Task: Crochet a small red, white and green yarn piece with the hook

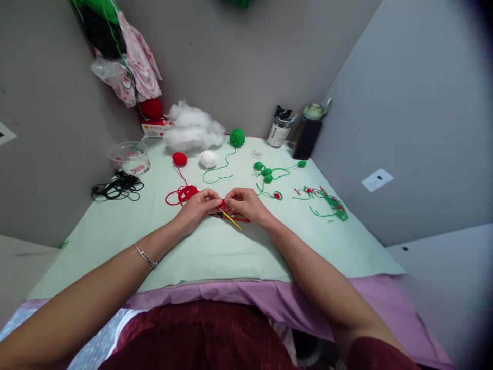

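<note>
Lying leftmost: tangled black cord, beside a clear plastic tub.
Red yarn coils: loose beside the left hand; they could snarl if pulled quickly.
Left hand: pinching the small red yarn piece, which is between both hands.
Yellow hook: slanting down from the piece, above red-handled scissors; its weight could drag a loop loose, and the blades might catch yarn.
Right hand: fingertips closed on the piece's other side.
Green yarn shapes: tails crossing, likely to tangle if swept together.
Table: pale green covering, lilac cloth along its front.
Room: grey walls close around, white socket plate at right.
</note>
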Demonstrator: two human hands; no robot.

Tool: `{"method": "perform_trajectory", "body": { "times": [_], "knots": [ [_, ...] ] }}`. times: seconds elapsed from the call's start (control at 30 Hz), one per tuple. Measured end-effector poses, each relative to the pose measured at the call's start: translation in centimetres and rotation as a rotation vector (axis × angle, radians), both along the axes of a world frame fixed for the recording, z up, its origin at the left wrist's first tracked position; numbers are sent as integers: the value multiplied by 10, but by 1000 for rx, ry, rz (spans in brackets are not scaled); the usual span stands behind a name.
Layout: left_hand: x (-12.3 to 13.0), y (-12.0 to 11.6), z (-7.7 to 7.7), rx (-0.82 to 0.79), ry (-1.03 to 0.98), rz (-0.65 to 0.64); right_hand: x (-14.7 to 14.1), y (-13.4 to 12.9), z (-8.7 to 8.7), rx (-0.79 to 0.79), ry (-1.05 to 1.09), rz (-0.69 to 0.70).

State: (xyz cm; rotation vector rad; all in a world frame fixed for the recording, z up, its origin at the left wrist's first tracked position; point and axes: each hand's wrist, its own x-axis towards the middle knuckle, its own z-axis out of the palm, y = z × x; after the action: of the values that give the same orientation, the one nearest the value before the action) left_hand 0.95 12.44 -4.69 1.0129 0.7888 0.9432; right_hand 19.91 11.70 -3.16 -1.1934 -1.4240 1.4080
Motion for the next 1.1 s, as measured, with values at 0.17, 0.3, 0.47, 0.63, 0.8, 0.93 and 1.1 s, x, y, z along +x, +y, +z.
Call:
{"method": "perform_trajectory", "body": {
  "times": [0.17,0.3,0.47,0.63,0.8,0.93,1.1],
  "knots": [
    [0,0,-2,15,5,18,-1,-1,1,8,-8,23],
    [0,0,-1,16,16,5,-1,0,0,25,-25,26],
    [0,-1,2,3,35,-14,-1,0,-2,56,-67,11],
    [0,0,1,3,67,-23,-1,-2,-2,99,-118,-5],
    [0,1,2,-2,56,-16,0,-1,-2,109,-139,0],
    [-2,1,3,-6,53,-5,0,-1,-2,118,-148,3],
    [-4,2,2,-6,54,-1,1,-1,-1,133,-162,-5]
  ]
}}
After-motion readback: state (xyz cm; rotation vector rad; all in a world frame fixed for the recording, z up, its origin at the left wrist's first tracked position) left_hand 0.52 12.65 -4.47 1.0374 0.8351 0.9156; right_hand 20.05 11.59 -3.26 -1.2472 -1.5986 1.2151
